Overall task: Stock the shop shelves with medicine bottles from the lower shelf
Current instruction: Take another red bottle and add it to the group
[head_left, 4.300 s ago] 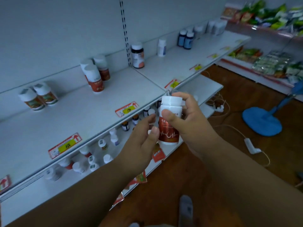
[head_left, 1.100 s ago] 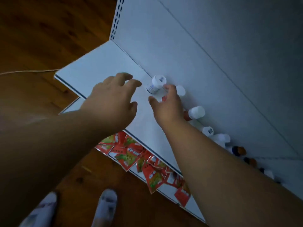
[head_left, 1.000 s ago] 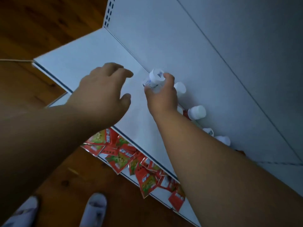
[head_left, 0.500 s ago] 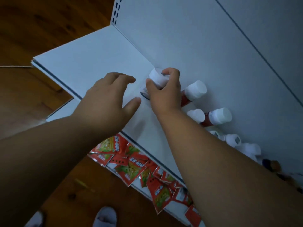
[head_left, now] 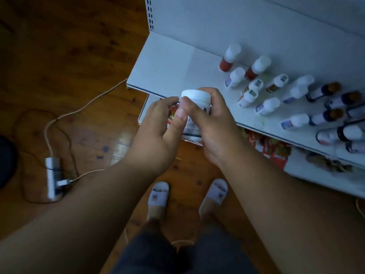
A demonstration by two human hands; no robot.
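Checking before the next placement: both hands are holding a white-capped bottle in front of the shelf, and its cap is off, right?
Not quite. In the head view both the left hand and the right hand do hold the white-capped bottle in front of the shelf, but its cap is on.

No lettering can be read for certain. The white plastic, white-capped medicine bottle (head_left: 194, 113) carries a printed label with small dark lines, too blurred to make out. The red printed packets (head_left: 268, 144) under the white metal shelf (head_left: 167, 64) perhaps bear writing, likewise illegible.
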